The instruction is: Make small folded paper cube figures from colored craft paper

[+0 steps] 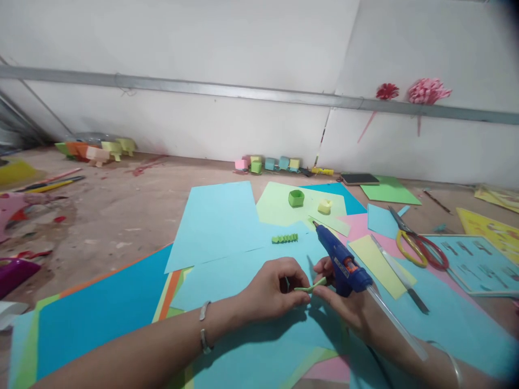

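Note:
My left hand [270, 286] pinches one end of a small pale green paper strip [317, 284] between thumb and fingers. The strip's other end lies at the fingertips of my right hand [351, 310]. That same hand also holds a blue hot glue gun [343, 262], its nozzle aimed up and left and a clear glue stick out of its back. Just beyond the hands, a folded green zigzag strip [285, 238] rests on light blue paper [227, 281]. Farther off stand a green paper box [296, 198] and a small yellow paper piece [325, 206].
Scissors [419, 243] and a craft knife [401, 275] lie to the right, beside a picture card [478, 262]. A phone [359, 179] and a row of small paper cubes [270, 163] sit near the wall. Blue card sheets [101, 308] spread leftward.

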Action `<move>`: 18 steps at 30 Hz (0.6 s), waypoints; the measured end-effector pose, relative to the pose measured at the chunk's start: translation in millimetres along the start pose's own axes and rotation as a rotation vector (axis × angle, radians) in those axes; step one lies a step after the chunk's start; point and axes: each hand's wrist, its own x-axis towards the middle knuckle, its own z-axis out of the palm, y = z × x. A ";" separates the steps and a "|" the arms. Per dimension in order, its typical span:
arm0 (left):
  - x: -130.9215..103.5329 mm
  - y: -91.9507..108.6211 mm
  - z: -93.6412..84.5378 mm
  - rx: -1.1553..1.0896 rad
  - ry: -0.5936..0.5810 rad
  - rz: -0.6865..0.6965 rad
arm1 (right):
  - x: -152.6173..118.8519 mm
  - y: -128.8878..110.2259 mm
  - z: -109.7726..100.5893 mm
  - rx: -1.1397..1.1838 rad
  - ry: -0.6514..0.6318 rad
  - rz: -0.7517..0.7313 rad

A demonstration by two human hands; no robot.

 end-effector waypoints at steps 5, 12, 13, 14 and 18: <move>0.4 1.3 -0.6 0.026 0.004 0.015 | -1.3 9.9 4.7 0.044 0.026 -0.042; -0.7 4.8 -3.2 0.100 -0.003 0.036 | -4.5 17.4 3.9 0.043 0.070 -0.089; -1.1 4.7 -3.5 0.113 -0.005 0.058 | -5.1 20.4 4.7 0.051 0.069 -0.104; -1.5 4.5 -3.7 0.127 -0.005 0.087 | -5.7 23.7 5.9 0.057 0.063 -0.106; -2.2 4.4 -3.8 0.219 -0.007 0.211 | -7.7 32.9 11.6 0.066 0.092 -0.081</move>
